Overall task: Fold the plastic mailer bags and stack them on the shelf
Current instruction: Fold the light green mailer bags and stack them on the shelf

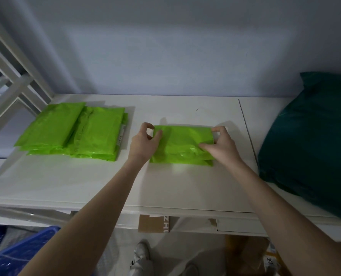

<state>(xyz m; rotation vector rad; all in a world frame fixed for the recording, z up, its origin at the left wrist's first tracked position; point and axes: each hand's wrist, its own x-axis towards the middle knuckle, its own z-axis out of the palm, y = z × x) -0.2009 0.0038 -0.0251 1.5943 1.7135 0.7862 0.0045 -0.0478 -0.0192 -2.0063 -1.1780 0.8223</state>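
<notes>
We pinch the folded green mailer bag [182,145] mid-shelf [106,182] with both hands, left hand [143,143] at its left edge, right hand [218,145] at its right; more green bags [74,130] lie far left

Glossy, crinkled lime-green plastic mailer bags [182,145] lie on a smooth matt white shelf top [98,180]; the dark teal cushion [309,140] looks like soft cloth.

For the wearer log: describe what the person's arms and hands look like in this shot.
Both forearms are bare from the bottom of the frame up to the wrists; no sleeve shows. The left hand and right hand wear no gloves, and no watch, bracelet or ring can be seen. The nails look short and plain, though the picture is too dim and soft to be sure.
</notes>
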